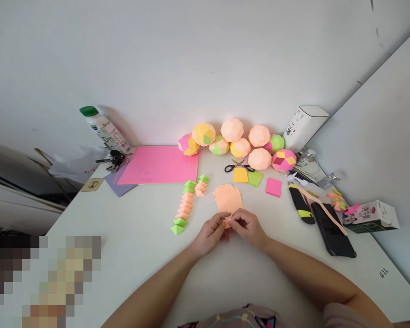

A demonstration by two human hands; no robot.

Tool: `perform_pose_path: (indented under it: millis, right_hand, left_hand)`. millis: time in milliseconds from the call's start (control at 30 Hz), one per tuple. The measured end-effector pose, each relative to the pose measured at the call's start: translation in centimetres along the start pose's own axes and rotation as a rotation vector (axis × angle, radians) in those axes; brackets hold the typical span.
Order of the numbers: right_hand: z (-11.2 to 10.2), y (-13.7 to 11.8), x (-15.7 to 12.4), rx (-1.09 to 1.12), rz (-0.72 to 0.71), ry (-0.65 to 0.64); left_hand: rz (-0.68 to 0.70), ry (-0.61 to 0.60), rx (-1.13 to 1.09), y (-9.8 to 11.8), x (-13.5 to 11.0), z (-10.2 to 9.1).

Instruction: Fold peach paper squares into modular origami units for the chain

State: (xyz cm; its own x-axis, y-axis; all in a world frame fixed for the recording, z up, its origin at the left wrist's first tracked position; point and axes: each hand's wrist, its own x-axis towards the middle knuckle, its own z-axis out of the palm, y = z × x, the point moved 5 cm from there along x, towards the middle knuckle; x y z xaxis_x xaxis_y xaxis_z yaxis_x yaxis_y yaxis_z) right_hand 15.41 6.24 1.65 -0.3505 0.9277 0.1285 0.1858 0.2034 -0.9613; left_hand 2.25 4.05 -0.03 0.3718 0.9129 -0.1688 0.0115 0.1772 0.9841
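Between the fingers of my left hand (210, 234) and my right hand (249, 228) is a small peach paper piece (228, 222), pinched from both sides. How it is folded is mostly hidden by the fingertips. Just beyond my hands lies a fanned pile of peach paper squares (228, 198). To the left runs a row of folded green and peach paper units (186, 206), with a shorter row (201, 186) beside its top end. Yellow (240, 175), green (255, 179) and pink (274, 187) note pads lie behind the pile, near black-handled scissors (239, 166).
Several faceted paper balls (232, 130) line the wall. A pink sheet (160, 165), a green-capped bottle (105, 130) and keys (116, 158) are at left. On the right are a utility knife (300, 204), a phone (333, 230), a milk carton (372, 217) and a white container (304, 127).
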Motion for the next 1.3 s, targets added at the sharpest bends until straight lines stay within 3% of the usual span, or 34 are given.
perform_pose_path:
  millis: [900,1300]
  right_hand:
    - [0.0,-0.5,0.1,-0.038,-0.14,0.003]
    - [0.1,0.1,0.2,0.08,0.01,-0.082]
  left_hand:
    - [0.067,-0.016,0.001,0.1,-0.1,0.1]
    - [0.103,-0.034,-0.019,0.9,-0.3,0.3]
